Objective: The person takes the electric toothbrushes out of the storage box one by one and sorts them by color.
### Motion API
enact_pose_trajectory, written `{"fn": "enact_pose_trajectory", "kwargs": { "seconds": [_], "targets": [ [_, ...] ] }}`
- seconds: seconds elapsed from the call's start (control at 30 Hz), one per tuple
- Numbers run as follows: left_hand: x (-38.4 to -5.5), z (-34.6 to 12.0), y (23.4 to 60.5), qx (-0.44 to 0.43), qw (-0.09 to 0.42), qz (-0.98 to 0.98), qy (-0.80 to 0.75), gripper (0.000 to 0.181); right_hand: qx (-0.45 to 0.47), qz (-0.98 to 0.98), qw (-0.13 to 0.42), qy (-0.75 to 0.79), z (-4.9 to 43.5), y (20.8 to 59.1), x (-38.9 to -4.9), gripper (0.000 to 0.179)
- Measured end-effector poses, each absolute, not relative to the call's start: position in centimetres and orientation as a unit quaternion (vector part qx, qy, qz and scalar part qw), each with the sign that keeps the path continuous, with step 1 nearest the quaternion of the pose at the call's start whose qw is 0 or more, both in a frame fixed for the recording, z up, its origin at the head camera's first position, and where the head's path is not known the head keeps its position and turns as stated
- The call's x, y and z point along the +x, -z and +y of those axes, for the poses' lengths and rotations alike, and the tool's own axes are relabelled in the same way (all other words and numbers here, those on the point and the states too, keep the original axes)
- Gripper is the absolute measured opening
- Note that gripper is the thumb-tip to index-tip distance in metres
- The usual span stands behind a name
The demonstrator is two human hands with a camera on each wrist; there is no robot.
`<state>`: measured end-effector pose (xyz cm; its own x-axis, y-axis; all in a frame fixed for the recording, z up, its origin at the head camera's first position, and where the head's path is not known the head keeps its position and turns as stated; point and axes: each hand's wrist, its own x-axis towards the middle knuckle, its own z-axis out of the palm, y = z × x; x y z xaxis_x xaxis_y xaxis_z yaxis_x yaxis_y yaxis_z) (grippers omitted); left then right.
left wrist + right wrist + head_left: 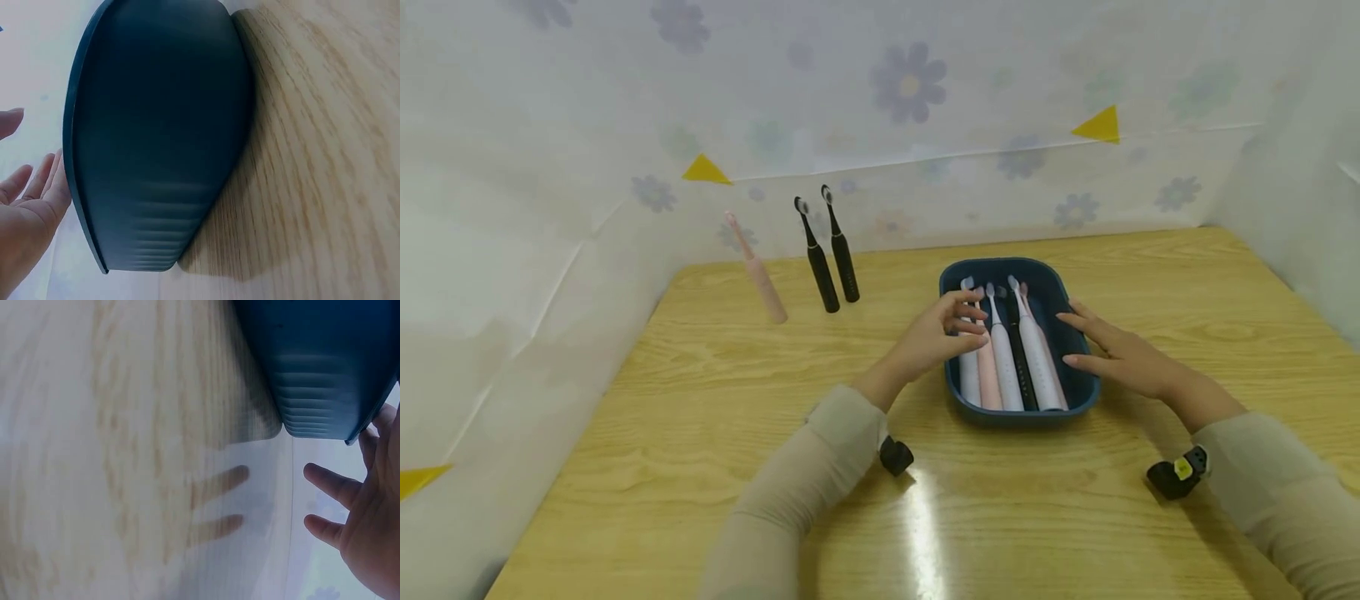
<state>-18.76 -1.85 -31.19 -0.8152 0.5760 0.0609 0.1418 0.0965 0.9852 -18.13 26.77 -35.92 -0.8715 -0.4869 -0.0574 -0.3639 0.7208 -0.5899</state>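
Observation:
A dark blue bin (1021,421) holds several electric toothbrushes lying side by side: white, pink and black, heads toward the far end. Over its left side hovers my left hand (936,337), fingers loosely bent above the white toothbrush (970,379) and pink toothbrush (990,379) there, with nothing gripped. My right hand (1123,358) is at the right rim, fingers spread and fairly straight. In the right wrist view, fingertips of the right hand (375,506) meet the bin's rim while other fingers stick out beside it. The left wrist view is mostly the bin's outer wall (156,112).
Left of the bin, a pink toothbrush (765,287) and two black toothbrushes, one nearer (822,275) and one behind (845,267), lie on the wooden table (700,400). A flowered white sheet (850,108) with yellow triangles hangs behind the table.

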Motion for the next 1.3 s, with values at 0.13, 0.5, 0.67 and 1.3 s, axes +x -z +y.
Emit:
{"fn": "enact_pose_trajectory", "kwargs": {
  "seconds": [0.13, 0.5, 0.67, 1.3],
  "targets": [
    [-18.9, -1.4, 31.4, 0.25, 0.184, 0.719, -0.622, 0.052, -0.232, 0.92, 0.105, 0.299, 26.7, 36.0, -18.1, 0.063],
    [-21.3, 0.5, 34.0, 0.26, 0.227, 0.734, -0.584, 0.06, -0.234, 0.921, 0.11, 0.293, 26.8, 35.7, -18.3, 0.063],
    [-22.0, 1.8, 34.3, 0.259, 0.255, 0.758, -0.542, 0.063, -0.233, 0.92, 0.113, 0.295, 26.8, 35.6, -18.3, 0.064],
    [-23.4, 5.6, 35.3, 0.211, 0.324, 0.792, -0.473, 0.069, -0.226, 0.919, 0.113, 0.303, 27.5, 36.1, -18.2, 0.064]
  ]
}}
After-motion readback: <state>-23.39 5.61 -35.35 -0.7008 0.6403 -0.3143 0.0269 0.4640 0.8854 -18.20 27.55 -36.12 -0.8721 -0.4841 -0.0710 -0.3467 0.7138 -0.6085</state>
